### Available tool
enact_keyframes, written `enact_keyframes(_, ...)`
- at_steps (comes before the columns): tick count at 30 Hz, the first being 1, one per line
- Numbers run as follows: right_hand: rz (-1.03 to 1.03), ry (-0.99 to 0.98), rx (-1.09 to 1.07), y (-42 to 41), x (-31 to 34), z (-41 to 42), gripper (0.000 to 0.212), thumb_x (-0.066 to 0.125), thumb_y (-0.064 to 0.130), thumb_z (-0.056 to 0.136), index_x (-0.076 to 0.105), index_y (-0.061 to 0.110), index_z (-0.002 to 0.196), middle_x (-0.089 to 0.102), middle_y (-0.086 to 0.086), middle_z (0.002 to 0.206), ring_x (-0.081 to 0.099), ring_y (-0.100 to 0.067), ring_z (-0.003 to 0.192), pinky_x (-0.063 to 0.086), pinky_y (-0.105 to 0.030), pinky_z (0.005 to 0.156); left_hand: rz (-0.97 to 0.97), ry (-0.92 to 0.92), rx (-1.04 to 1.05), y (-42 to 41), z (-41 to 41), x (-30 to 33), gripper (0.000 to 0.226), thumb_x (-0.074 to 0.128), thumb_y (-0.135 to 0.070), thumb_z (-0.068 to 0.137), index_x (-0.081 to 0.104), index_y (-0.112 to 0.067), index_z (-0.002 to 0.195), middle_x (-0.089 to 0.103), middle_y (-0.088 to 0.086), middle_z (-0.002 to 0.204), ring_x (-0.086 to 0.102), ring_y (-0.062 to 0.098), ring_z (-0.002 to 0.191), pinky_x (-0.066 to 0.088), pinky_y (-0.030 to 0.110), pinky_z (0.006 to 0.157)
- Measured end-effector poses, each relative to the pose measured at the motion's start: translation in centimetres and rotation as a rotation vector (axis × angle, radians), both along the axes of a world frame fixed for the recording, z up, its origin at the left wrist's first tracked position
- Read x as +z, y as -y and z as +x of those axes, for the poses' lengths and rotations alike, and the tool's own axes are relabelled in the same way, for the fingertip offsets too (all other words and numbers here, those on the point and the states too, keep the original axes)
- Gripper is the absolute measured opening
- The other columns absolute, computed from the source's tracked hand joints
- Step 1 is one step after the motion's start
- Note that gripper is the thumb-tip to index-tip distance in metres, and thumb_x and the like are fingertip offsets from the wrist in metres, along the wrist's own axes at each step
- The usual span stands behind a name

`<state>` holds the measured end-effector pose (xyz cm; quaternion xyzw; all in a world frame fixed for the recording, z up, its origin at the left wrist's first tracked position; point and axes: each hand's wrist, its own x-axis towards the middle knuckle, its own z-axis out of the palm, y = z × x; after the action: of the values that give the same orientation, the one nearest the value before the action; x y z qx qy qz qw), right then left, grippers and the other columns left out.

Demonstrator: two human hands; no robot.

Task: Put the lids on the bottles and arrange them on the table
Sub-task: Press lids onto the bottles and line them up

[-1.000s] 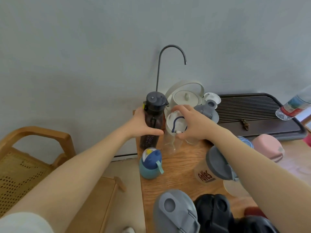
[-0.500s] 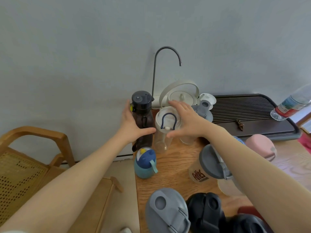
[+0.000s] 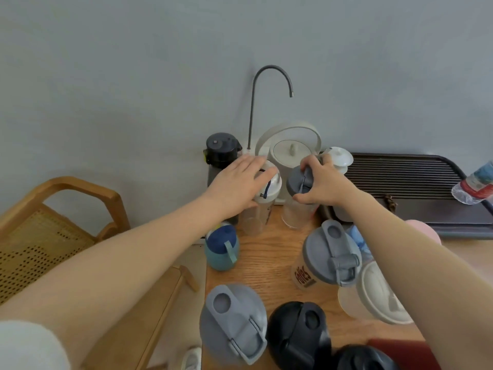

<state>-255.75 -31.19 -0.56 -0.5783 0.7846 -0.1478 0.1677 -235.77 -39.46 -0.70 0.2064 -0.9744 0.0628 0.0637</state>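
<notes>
Two bare hands reach forward over a wooden bench (image 3: pixel 269 263) seen from a head-worn camera looking down. The left hand (image 3: pixel 237 186) lies with straight fingers spread across the white lid of a clear bottle (image 3: pixel 260 206) near the bench's far left corner; its grip is flat and open, pressing rather than curling. The right hand (image 3: pixel 320 184) curls its fingers and thumb round the grey lid (image 3: pixel 297 182) of a second clear bottle (image 3: pixel 298 212) just beside the first, grip closed on that lid.

Behind the left hand, at the far left corner, stands a dark bottle (image 3: pixel 220 153) with a black cap on. A teal bottle (image 3: pixel 221 248) with a navy lid stands at the left edge, nearer the viewer. A clear cup with brown lettering and a grey flip lid (image 3: pixel 329 253) stands mid-bench. Along the near edge sit a large grey lid (image 3: pixel 233 321) and a black lid (image 3: pixel 298 335), with a white-lidded cup (image 3: pixel 376 297) under the right forearm.

Against the wall at the far edge are a white kettle (image 3: pixel 289 153), a curved grey spout (image 3: pixel 266 84) and a dark slatted tray (image 3: pixel 400 180). A wooden chair (image 3: pixel 61 209) stands off the bench's left edge.
</notes>
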Motion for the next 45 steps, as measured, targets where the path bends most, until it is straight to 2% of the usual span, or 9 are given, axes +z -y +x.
enact_keyframes(4,-0.033,0.075,0.148,-1.7,-0.5,0.2,0.063,0.079,0.024,0.062,0.041,0.019,0.112,0.032,-0.007,0.122,0.048,-0.026,0.103,0.044,-0.033,0.092,-0.023,-0.058,0.050,-0.4,-0.6,0.1,0.069,0.077,-0.020,0.069,0.041,-0.004,0.126,0.046,0.022,0.133,0.045,0.037,0.124,0.031,0.042,0.109)
enact_keyframes(8,-0.044,0.097,0.177,-1.7,-0.7,0.6,0.075,0.081,0.031,0.063,0.038,0.020,0.123,0.029,-0.007,0.132,0.045,-0.023,0.113,0.040,-0.032,0.099,0.062,-0.104,0.108,-0.6,-1.5,0.6,0.068,0.073,-0.022,0.074,0.036,-0.006,0.129,0.042,0.017,0.134,0.044,0.032,0.122,0.043,0.039,0.096)
enact_keyframes(16,0.142,0.121,0.099,-2.4,0.0,-0.3,0.126,0.084,0.038,0.057,-0.004,0.026,0.146,0.015,-0.011,0.152,0.027,-0.031,0.138,0.031,-0.045,0.112,0.214,0.050,0.159,-0.4,-2.1,1.9,0.091,0.071,-0.049,0.070,0.021,-0.019,0.140,0.038,0.011,0.142,0.036,0.031,0.126,0.041,0.041,0.095)
enact_keyframes(23,0.145,0.012,0.115,-0.9,0.0,0.2,0.111,0.082,0.035,0.055,0.010,0.025,0.140,0.031,-0.013,0.140,0.042,-0.035,0.122,0.043,-0.047,0.100,0.174,0.099,0.188,0.3,-2.9,2.5,0.081,0.071,-0.038,0.071,0.026,-0.025,0.137,0.046,0.010,0.129,0.048,0.030,0.113,0.044,0.038,0.083)
enact_keyframes(33,0.040,0.055,0.042,-1.5,0.9,0.3,0.111,0.079,0.044,0.064,0.009,0.017,0.146,0.022,-0.014,0.150,0.029,-0.035,0.136,0.031,-0.046,0.111,0.125,0.126,0.131,-0.4,-2.3,2.0,0.093,0.069,-0.041,0.076,0.010,-0.018,0.145,0.018,0.016,0.153,0.021,0.031,0.139,0.019,0.041,0.114)
enact_keyframes(36,-0.131,0.024,0.022,-4.4,3.2,0.8,0.081,0.067,0.045,0.076,0.028,0.016,0.140,0.036,-0.010,0.142,0.041,-0.027,0.128,0.037,-0.039,0.104,0.090,-0.149,-0.015,-1.9,-0.4,2.5,0.065,0.061,-0.036,0.081,0.035,-0.011,0.136,0.040,0.017,0.142,0.036,0.029,0.130,0.032,0.038,0.107)
enact_keyframes(39,0.001,-0.021,0.170,-8.2,5.0,1.3,0.060,0.061,0.053,0.075,0.046,0.022,0.124,0.054,0.003,0.112,0.057,-0.018,0.102,0.048,-0.034,0.087,0.099,-0.407,-0.074,-3.2,2.8,1.6,0.032,0.051,-0.032,0.080,0.057,-0.008,0.100,0.063,0.013,0.097,0.053,0.020,0.090,0.045,0.028,0.077)
enact_keyframes(41,0.211,-0.127,0.287,-10.2,4.8,2.1,0.072,0.060,0.062,0.070,0.040,0.027,0.129,0.049,0.005,0.121,0.055,-0.017,0.109,0.049,-0.037,0.089,0.296,-0.291,0.062,-4.2,4.9,-0.1,0.035,0.053,-0.040,0.082,0.057,-0.010,0.101,0.060,0.007,0.096,0.056,0.018,0.085,0.048,0.029,0.068)
enact_keyframes(45,0.389,-0.279,0.313,-11.6,2.0,3.4,0.107,0.071,0.059,0.062,0.008,0.033,0.144,0.010,-0.004,0.154,0.040,-0.030,0.128,0.046,-0.043,0.097,0.490,0.126,0.305,-5.1,7.1,-4.2,0.078,0.066,-0.055,0.072,0.034,-0.024,0.136,0.038,0.004,0.137,0.041,0.026,0.122,0.042,0.037,0.095)
